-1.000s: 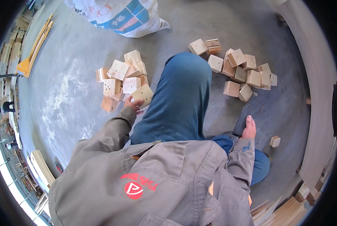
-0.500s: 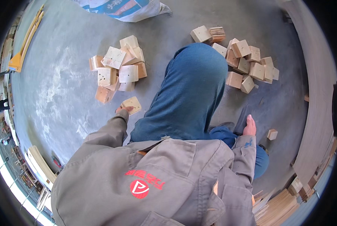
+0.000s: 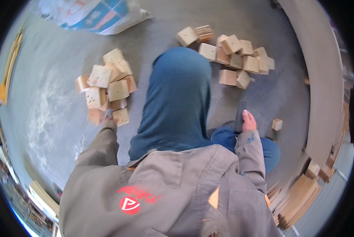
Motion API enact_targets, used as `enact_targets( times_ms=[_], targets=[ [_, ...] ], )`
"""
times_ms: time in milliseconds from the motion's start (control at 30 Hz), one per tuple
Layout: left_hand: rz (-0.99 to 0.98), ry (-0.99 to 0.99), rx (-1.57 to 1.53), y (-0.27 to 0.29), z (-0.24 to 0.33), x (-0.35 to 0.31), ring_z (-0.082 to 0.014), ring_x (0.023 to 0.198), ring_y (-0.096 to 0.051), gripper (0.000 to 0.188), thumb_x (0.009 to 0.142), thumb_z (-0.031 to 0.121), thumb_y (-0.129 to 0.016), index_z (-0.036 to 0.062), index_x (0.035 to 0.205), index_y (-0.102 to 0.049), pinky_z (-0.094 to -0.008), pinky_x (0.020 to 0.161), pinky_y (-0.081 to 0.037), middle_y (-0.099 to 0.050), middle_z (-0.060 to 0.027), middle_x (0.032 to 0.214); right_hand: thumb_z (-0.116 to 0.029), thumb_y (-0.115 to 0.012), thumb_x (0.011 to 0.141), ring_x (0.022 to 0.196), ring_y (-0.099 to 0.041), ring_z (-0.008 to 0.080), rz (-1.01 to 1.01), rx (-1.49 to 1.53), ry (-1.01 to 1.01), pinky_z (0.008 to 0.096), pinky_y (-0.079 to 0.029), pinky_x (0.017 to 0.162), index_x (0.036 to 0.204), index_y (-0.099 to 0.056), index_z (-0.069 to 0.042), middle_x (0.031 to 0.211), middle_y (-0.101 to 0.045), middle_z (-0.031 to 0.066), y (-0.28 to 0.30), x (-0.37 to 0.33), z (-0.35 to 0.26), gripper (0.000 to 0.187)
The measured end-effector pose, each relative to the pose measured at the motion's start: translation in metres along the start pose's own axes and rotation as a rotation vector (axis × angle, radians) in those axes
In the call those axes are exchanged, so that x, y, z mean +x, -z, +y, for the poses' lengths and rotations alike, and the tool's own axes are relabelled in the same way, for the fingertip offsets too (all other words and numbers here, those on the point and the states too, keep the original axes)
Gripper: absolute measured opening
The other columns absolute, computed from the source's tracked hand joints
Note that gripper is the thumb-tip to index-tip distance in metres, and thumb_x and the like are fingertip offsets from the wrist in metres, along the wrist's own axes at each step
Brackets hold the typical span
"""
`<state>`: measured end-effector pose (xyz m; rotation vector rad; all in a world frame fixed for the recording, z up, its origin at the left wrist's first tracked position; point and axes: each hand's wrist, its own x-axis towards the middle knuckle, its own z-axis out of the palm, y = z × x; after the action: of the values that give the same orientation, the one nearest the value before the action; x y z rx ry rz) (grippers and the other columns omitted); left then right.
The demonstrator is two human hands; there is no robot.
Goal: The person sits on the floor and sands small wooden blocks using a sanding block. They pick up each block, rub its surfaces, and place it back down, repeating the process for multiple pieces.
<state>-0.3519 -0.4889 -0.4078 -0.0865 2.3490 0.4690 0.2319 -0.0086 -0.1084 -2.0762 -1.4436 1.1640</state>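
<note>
My left hand [image 3: 112,121] is at the near edge of the left pile of wooden blocks [image 3: 117,91], its fingers smeared. Touching its right side is a pale wooden block [image 3: 121,116] with small holes; whether the fingers still grip it is unclear. Several blocks in this pile show drilled holes and lie stacked at odd angles. Beside my bent right leg, my right hand [image 3: 249,121] is closed along a dark, flat, bar-like thing [image 3: 240,115], whose kind I cannot make out.
A second pile of wooden blocks [image 3: 250,63] lies ahead to the right, beyond my raised knee [image 3: 181,79]. One small block [image 3: 277,124] sits alone at right. A white-and-blue sack [image 3: 102,15] is at the far left; a long board [image 3: 323,79] borders the right.
My left hand has carried the pale block left and forward against the left pile. The whole view has shifted, so both piles appear further left. My right hand stays beside the leg.
</note>
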Motion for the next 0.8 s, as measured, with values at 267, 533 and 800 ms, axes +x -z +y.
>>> enact_targets(
  times_ms=[267, 533, 800],
  targets=[
    [0.185, 0.097, 0.037, 0.018, 0.027, -0.052, -0.0341, 0.135, -0.054, 0.083, 0.083, 0.043, -0.083, -0.0054, 0.143, -0.053, -0.0418, 0.112, -0.043, -0.058, -0.0253, 0.143, -0.043, -0.073, 0.095, 0.122, -0.062, 0.0255, 0.040, 0.021, 0.016, 0.0357, -0.047, 0.106, 0.134, -0.063, 0.005, 0.131, -0.067, 0.0206, -0.001, -0.018, -0.038, 0.063],
    [-0.071, -0.086, -0.238, 0.033, 0.121, -0.122, -0.0282, 0.086, -0.071, 0.061, 0.078, 0.041, -0.087, -0.0065, 0.114, -0.072, -0.0420, 0.081, -0.055, -0.075, -0.0173, 0.094, -0.041, -0.074, 0.094, 0.120, -0.063, 0.0241, 0.032, 0.194, 0.081, 0.0342, -0.048, 0.104, 0.135, -0.060, 0.007, 0.129, -0.067, 0.0203, 0.001, -0.013, -0.040, 0.065],
    [0.013, -0.774, -0.191, 0.062, 0.282, -0.072, -0.0258, 0.101, -0.067, 0.056, 0.087, 0.033, -0.079, -0.0006, 0.129, -0.064, -0.0403, 0.083, -0.055, -0.069, -0.0145, 0.113, -0.030, -0.074, 0.097, 0.113, -0.065, 0.0210, 0.021, 0.524, 0.088, 0.0326, -0.051, 0.099, 0.136, -0.058, 0.008, 0.124, -0.069, 0.0189, 0.011, -0.023, -0.064, 0.058]
  ],
)
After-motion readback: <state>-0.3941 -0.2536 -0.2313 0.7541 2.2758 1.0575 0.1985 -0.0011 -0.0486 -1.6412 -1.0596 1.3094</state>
